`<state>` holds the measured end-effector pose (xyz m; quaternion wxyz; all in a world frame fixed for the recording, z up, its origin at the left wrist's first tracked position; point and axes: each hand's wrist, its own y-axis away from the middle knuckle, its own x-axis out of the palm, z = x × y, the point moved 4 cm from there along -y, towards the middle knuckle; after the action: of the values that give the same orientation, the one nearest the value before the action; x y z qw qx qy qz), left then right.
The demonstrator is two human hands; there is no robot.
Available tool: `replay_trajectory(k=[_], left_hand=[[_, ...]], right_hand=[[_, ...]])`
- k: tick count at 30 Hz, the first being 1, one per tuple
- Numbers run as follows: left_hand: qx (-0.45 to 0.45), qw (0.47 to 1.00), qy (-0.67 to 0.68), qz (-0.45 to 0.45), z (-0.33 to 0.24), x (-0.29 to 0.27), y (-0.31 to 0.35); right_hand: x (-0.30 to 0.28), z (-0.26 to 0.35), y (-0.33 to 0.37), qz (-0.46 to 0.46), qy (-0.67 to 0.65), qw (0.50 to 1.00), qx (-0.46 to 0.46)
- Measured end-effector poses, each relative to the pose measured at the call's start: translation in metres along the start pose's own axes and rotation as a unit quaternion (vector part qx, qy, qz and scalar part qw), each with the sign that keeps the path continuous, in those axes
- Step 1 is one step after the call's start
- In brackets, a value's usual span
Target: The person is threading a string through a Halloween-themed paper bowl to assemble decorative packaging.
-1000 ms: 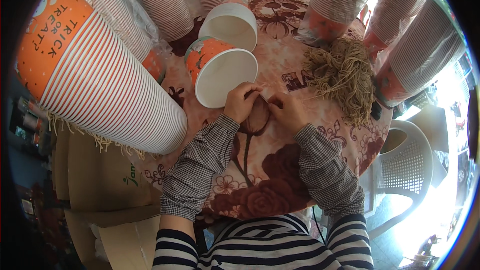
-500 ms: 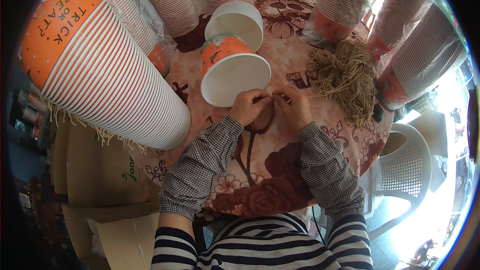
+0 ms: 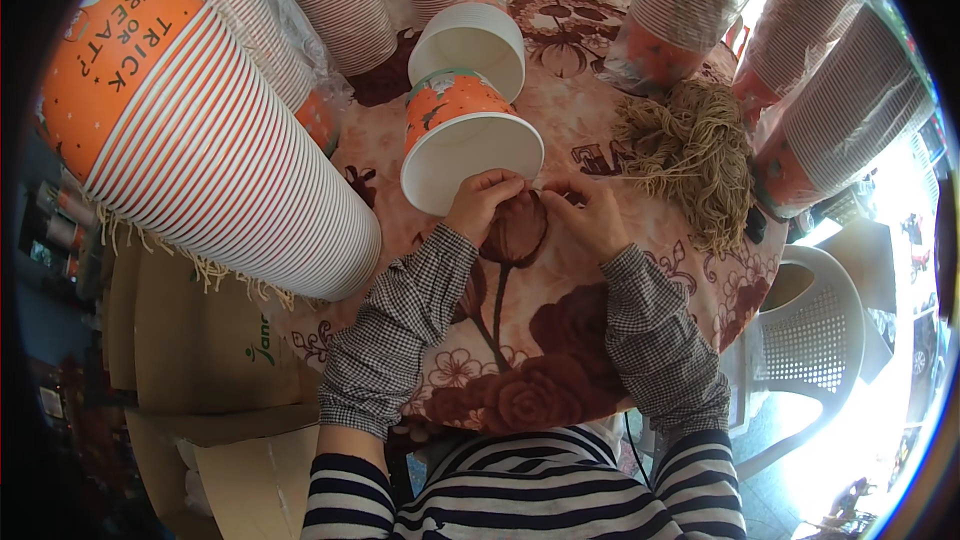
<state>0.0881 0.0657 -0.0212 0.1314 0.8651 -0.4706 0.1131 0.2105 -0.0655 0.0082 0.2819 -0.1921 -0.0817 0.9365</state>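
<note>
A paper bucket, orange with printed figures, lies on its side with its white open mouth toward me. My left hand is at the lower right of the bucket's rim, its thumb and fingers pinched together. Just right of it, my right hand is closed in a pinch too, a small gap from the left. Whatever sits between the fingertips is too fine to make out. Behind the bucket lies a second paper bucket, its pale inside showing. A loose heap of tan cord rests right of my right hand.
A tall nested stack of paper buckets leans at the left. More wrapped stacks stand at the back and right. Below left are cardboard boxes; a white plastic chair stands right of the flowered tablecloth.
My fingertips, close together before, have parted. The left hand has drawn slightly left and the right hand slightly right. The near bucket has shifted a little.
</note>
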Motion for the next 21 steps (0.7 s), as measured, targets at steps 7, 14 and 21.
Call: replay_trajectory(k=[7,14,21], left_hand=[[0.0,1.0,-0.006,0.026,0.0,0.002,-0.001],[0.055,0.995,-0.071,0.033,-0.003,0.01,0.003],[0.159,0.956,-0.247,0.017,-0.015,0.015,0.008]], right_hand=[[0.01,-0.013,-0.002,0.006,-0.103,0.994,0.036],[0.007,-0.011,0.0,-0.028,-0.032,0.998,0.046],[0.001,0.011,0.004,-0.066,0.067,0.995,-0.044]])
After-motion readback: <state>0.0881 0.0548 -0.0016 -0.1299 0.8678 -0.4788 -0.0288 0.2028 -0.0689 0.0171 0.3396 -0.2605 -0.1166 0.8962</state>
